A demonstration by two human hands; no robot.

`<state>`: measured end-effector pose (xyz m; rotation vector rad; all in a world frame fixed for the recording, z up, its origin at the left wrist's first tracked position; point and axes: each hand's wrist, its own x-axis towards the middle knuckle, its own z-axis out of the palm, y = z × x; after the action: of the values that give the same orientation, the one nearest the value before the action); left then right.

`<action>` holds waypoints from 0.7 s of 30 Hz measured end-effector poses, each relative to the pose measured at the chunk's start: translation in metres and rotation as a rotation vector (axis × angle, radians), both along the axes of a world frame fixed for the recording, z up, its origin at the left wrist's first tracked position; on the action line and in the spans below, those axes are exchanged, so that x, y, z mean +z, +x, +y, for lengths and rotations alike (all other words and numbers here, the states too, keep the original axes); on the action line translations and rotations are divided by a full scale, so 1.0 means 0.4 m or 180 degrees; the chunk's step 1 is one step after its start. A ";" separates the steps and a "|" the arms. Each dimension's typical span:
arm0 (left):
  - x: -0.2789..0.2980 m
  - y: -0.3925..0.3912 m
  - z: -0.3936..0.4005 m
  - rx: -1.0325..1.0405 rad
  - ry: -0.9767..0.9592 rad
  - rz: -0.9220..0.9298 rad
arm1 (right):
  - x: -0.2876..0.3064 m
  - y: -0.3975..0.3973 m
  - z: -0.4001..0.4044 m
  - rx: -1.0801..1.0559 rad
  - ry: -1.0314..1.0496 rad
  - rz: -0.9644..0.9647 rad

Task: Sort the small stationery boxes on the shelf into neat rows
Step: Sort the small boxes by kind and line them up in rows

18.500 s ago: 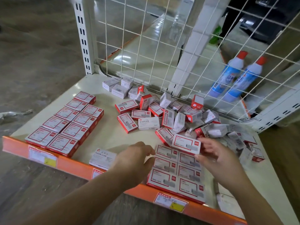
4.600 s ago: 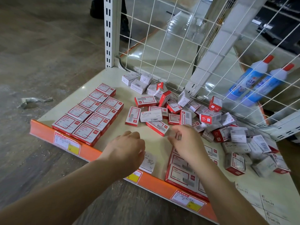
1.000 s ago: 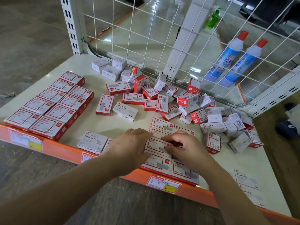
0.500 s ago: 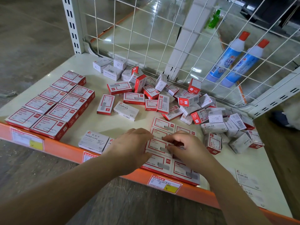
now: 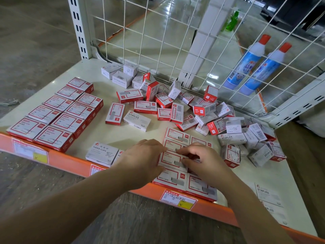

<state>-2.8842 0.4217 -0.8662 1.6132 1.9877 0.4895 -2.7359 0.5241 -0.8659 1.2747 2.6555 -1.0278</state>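
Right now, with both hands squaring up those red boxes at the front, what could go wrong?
1. The staple grid reaches the orange shelf lip; a hard nudge from the left hand or right hand might tip the front boxes off.
2. The loose pile lies close on the right; a sleeve or wrist could drag strays into the tidy rows.

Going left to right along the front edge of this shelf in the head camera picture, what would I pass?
Block of red boxes → white paper clips box → left hand → right hand → flat white staples boxes.
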 end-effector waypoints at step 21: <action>-0.006 -0.004 -0.011 -0.0756 -0.0411 0.0596 | 0.030 0.063 0.007 0.0058 0.0031 -0.0139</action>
<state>-2.8856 0.4172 -0.8688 1.8379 1.8801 0.1212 -2.7108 0.5269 -0.8540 1.2574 2.6382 -0.9744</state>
